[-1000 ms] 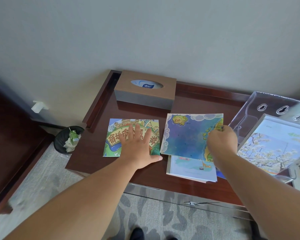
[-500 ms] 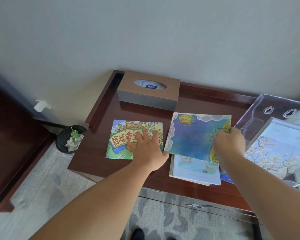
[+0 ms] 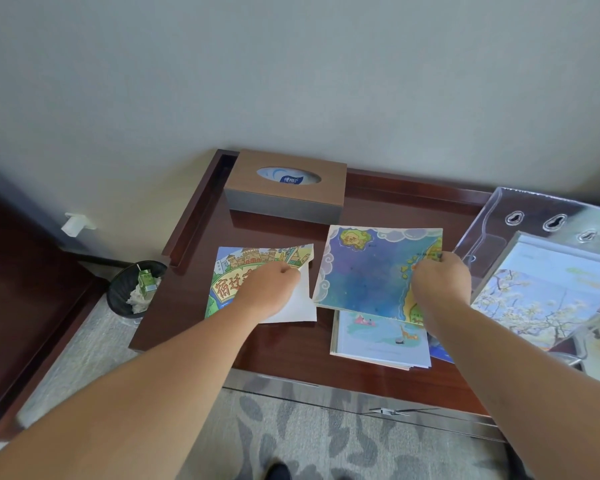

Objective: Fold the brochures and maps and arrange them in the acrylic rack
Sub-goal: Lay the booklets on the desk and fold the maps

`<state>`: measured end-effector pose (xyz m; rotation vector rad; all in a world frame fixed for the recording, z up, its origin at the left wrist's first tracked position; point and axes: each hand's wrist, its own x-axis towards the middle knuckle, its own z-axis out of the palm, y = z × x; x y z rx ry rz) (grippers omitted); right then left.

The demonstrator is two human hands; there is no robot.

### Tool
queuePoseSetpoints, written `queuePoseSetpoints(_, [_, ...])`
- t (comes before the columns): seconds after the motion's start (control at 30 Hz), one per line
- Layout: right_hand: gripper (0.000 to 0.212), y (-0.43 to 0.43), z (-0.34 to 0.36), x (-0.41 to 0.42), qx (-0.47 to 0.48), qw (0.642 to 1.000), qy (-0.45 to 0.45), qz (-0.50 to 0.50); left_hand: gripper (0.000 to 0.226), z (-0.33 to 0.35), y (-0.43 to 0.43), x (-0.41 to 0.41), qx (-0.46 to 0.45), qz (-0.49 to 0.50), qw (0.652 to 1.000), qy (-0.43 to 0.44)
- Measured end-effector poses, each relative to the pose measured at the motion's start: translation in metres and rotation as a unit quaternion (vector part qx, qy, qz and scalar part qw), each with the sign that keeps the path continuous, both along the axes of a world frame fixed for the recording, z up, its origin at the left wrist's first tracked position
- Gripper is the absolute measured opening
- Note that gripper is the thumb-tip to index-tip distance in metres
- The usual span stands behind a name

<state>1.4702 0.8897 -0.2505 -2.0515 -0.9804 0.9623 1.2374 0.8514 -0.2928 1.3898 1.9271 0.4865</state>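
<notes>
Task at an early stage. Left grip [image 3: 271, 292] pinches the right edge of the city map [image 3: 243, 268], raised off the desk [image 3: 291, 348] with its white underside showing. Right grip [image 3: 440, 282] clamps the blue map [image 3: 368, 271] above a brochure stack [image 3: 378, 344]. Acrylic rack [image 3: 534, 209], far right, appears to hold a blossom brochure [image 3: 534, 299] — the rest is outstanding.

Soft even daylight, wide-angle bowing at edges, acrylic rack [image 3: 534, 216] glare, prob. slight blur.

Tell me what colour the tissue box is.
The tissue box has a brown top and grey sides; head view.

Left hand [image 3: 269, 292] lifting city brochure [image 3: 243, 268], right hand [image 3: 440, 282] pinching blue map [image 3: 368, 271]
</notes>
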Motion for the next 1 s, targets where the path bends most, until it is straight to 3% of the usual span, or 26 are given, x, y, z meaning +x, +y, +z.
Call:
queuePoseSetpoints(0.17, [0.012,-0.002,0.001,0.001,-0.029,0.999,0.026,0.034,0.024,0.002,0.002,-0.004,0.029,0.033,0.999,-0.022])
queuePoseSetpoints(0.23, [0.008,-0.007,0.002,-0.005,-0.071,0.993,-0.004,0.093,0.023,0.003,0.004,-0.006,0.032,0.045,0.998,-0.023])
queuePoseSetpoints(0.27, [0.011,-0.015,0.007,-0.015,-0.104,0.987,-0.043,0.118,0.024,0.004,0.004,-0.007,0.031,0.049,0.998,-0.024])
queuePoseSetpoints(0.3, [0.015,-0.022,0.005,-0.016,-0.110,0.951,-0.201,0.206,0.025,0.004,0.005,-0.008,0.031,0.053,0.998,-0.026])
queuePoseSetpoints(0.33, [0.017,-0.024,0.003,-0.016,-0.099,0.918,-0.280,0.263,0.026,0.003,0.005,-0.009,0.032,0.056,0.998,-0.025])
queuePoseSetpoints(0.43, [0.021,-0.022,0.002,-0.022,-0.133,0.894,-0.318,0.286,0.028,0.003,0.006,-0.011,0.032,0.072,0.997,-0.015])
queuePoseSetpoints(0.5, [0.020,-0.024,0.000,-0.027,-0.126,0.912,-0.291,0.261,0.027,0.004,0.006,-0.011,0.030,0.083,0.996,-0.015])
queuePoseSetpoints(0.53, [0.017,-0.026,-0.003,-0.027,-0.103,0.948,-0.200,0.226,0.026,0.004,0.007,-0.011,0.031,0.083,0.996,-0.014])
queuePoseSetpoints(0.57, [0.015,-0.022,-0.001,-0.028,-0.106,0.986,-0.059,0.115,0.026,0.004,0.007,-0.011,0.032,0.081,0.996,-0.012])
queuePoseSetpoints(0.6, [0.015,-0.015,0.000,-0.025,-0.090,0.992,0.036,0.075,0.027,0.004,0.008,-0.011,0.034,0.078,0.996,-0.011])
queuePoseSetpoints(0.7, [0.020,-0.011,0.001,-0.020,-0.100,0.993,0.044,0.035,0.027,0.005,0.009,-0.010,0.036,0.075,0.996,-0.009])
queuePoseSetpoints(0.83, [0.020,-0.007,-0.001,-0.020,-0.100,0.992,0.002,0.073,0.024,0.006,0.011,-0.012,0.029,0.072,0.997,-0.021])
queuePoseSetpoints(1.0, [0.017,-0.008,-0.015,-0.034,-0.109,0.989,0.031,0.100,0.023,0.007,0.010,-0.011,0.031,0.058,0.998,-0.012])
